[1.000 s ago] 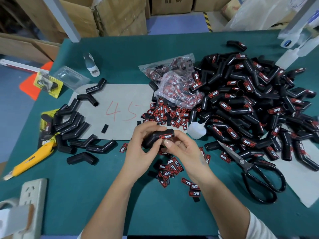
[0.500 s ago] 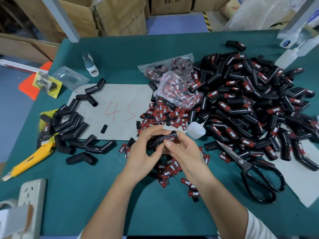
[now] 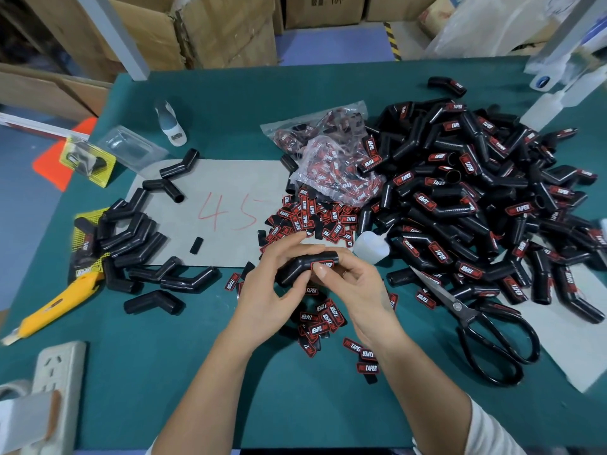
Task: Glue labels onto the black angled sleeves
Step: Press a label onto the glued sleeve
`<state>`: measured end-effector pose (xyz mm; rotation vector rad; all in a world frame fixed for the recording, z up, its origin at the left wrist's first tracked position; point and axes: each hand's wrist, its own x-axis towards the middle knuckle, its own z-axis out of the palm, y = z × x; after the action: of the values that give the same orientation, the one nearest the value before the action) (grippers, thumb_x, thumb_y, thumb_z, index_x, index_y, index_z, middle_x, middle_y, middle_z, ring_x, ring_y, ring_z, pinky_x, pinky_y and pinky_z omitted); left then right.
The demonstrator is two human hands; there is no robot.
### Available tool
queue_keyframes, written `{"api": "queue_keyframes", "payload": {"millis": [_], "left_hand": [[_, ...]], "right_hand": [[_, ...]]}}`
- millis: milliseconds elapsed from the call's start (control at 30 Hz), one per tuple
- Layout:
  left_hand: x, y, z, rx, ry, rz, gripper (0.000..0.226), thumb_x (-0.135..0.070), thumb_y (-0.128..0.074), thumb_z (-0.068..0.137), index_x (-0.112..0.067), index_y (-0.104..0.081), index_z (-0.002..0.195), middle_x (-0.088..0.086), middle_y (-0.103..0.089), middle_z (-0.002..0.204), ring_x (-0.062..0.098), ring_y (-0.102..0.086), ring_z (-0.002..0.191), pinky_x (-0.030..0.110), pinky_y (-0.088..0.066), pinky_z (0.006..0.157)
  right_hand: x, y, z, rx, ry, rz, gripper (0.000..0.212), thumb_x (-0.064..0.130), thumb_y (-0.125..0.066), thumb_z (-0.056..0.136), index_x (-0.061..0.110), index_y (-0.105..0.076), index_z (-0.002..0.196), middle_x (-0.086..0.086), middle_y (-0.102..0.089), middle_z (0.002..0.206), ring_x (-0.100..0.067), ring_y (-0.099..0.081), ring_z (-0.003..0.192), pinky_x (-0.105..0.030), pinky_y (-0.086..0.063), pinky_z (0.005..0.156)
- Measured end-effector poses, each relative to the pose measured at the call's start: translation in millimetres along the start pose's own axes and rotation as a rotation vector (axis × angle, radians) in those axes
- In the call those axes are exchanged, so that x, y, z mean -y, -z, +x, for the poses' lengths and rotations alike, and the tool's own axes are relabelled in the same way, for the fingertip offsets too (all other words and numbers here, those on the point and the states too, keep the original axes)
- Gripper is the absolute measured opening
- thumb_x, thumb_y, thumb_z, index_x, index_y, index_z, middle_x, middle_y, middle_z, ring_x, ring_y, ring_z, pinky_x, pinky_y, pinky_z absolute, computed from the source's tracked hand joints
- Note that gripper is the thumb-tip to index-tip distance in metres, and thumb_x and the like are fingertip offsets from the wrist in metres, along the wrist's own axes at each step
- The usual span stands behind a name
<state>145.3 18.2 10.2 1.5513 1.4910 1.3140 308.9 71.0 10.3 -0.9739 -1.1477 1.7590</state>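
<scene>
Both hands hold one black angled sleeve (image 3: 305, 266) above the green table (image 3: 203, 372), near centre. The left hand (image 3: 272, 290) curls round its bent end; the right hand (image 3: 356, 290) pinches the label (image 3: 326, 265) with its thumb. Loose labels (image 3: 320, 320) lie beneath, a glue bottle (image 3: 369, 247) just right. Scissors (image 3: 483, 333) lie right, before the labelled pile (image 3: 476, 205); unlabelled sleeves (image 3: 131, 238) lie left.

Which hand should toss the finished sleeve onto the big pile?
Probably the right hand: the labelled pile lies on its side. The left hand grips the sleeve, so it would cross over.
</scene>
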Motion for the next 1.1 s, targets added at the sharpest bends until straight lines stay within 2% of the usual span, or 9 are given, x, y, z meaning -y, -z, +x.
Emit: {"api": "queue_keyframes", "payload": {"millis": [100, 233, 333, 433, 633, 833, 900, 1000, 1100], "left_hand": [[1.0, -0.5, -1.2, -0.002, 0.008, 0.009, 0.059, -0.013, -0.063, 0.099, -0.036, -0.043, 0.149, -0.012, -0.07, 0.134, 0.018, -0.063, 0.131, 0.033, -0.048, 0.109], [1.0, -1.7, -2.5, -0.015, 0.025, 0.0, 0.058, -0.014, -0.064, 0.098, -0.036, -0.044, 0.148, -0.013, -0.07, 0.133, 0.017, -0.063, 0.13, 0.038, -0.05, 0.108], [-1.2, -3.9, -2.6, -0.03, 0.041, -0.037, 0.055, -0.016, -0.063, 0.098, -0.035, -0.045, 0.146, -0.012, -0.071, 0.132, 0.019, -0.064, 0.129, 0.048, -0.053, 0.104], [-2.0, -4.6, -2.3, -0.037, 0.06, -0.08, 0.052, -0.017, -0.063, 0.099, -0.034, -0.046, 0.145, -0.009, -0.072, 0.132, 0.022, -0.065, 0.128, 0.06, -0.057, 0.095], [-0.4, -7.1, -1.2, -0.05, 0.071, -0.123, 0.053, -0.013, -0.062, 0.099, -0.034, -0.046, 0.145, -0.004, -0.072, 0.131, 0.026, -0.066, 0.126, 0.064, -0.054, 0.097], [-2.4, -10.0, -0.6, -0.067, -0.017, -0.029, 0.062, -0.011, -0.063, 0.098, -0.044, -0.044, 0.147, -0.013, -0.071, 0.131, 0.019, -0.063, 0.131, 0.033, -0.043, 0.114], [-3.8, -10.5, -0.2, -0.075, -0.027, -0.026, 0.061, -0.012, -0.064, 0.098, -0.045, -0.045, 0.147, -0.016, -0.07, 0.132, 0.016, -0.062, 0.131, 0.027, -0.042, 0.114], [-4.8, -10.2, 0.3, -0.079, -0.042, -0.028, 0.06, -0.013, -0.063, 0.098, -0.044, -0.045, 0.147, -0.017, -0.07, 0.131, 0.014, -0.062, 0.131, 0.025, -0.041, 0.114], [-4.4, -9.2, 0.9, -0.072, -0.033, -0.046, 0.06, -0.013, -0.063, 0.098, -0.044, -0.045, 0.146, -0.014, -0.071, 0.131, 0.018, -0.062, 0.131, 0.031, -0.042, 0.114]], "right_hand": [[1.3, 0.1, -0.7, -0.008, 0.015, -0.011, 0.021, 0.013, -0.073, 0.09, 0.003, -0.078, 0.108, -0.015, -0.07, 0.121, -0.026, -0.066, 0.12, -0.049, -0.049, 0.11], [2.8, -1.5, -2.3, 0.003, 0.065, -0.024, 0.016, 0.008, -0.072, 0.092, 0.006, -0.079, 0.106, -0.021, -0.067, 0.12, -0.017, -0.066, 0.115, -0.026, -0.054, 0.094], [3.5, -3.1, -2.1, 0.016, 0.084, -0.011, 0.018, 0.004, -0.071, 0.092, 0.015, -0.081, 0.103, -0.022, -0.066, 0.12, -0.015, -0.066, 0.113, -0.022, -0.055, 0.09], [3.7, -4.2, -1.9, 0.026, 0.087, -0.009, 0.021, 0.007, -0.072, 0.091, 0.022, -0.082, 0.101, -0.019, -0.066, 0.12, -0.015, -0.066, 0.113, -0.024, -0.056, 0.089], [0.8, -3.0, -1.0, 0.016, 0.083, -0.03, 0.017, 0.009, -0.073, 0.091, 0.013, -0.08, 0.106, -0.017, -0.065, 0.121, -0.015, -0.066, 0.113, -0.029, -0.056, 0.091], [-2.0, -2.1, -2.9, 0.058, -0.019, 0.146, 0.028, 0.012, -0.071, 0.095, 0.005, -0.071, 0.122, -0.025, -0.068, 0.128, -0.044, -0.059, 0.129, -0.055, -0.043, 0.116], [-1.0, -3.4, -4.4, 0.068, -0.055, 0.19, 0.032, 0.015, -0.071, 0.094, 0.002, -0.068, 0.124, -0.024, -0.069, 0.126, -0.042, -0.062, 0.127, -0.057, -0.042, 0.117], [0.9, -4.1, -5.5, 0.072, -0.065, 0.206, 0.03, 0.015, -0.068, 0.096, 0.002, -0.068, 0.123, -0.018, -0.072, 0.12, -0.032, -0.066, 0.12, -0.058, -0.042, 0.117], [1.9, -2.9, -5.3, 0.066, -0.063, 0.195, 0.028, 0.012, -0.064, 0.099, 0.001, -0.067, 0.125, -0.02, -0.071, 0.123, -0.034, -0.065, 0.122, -0.059, -0.041, 0.117]]}}
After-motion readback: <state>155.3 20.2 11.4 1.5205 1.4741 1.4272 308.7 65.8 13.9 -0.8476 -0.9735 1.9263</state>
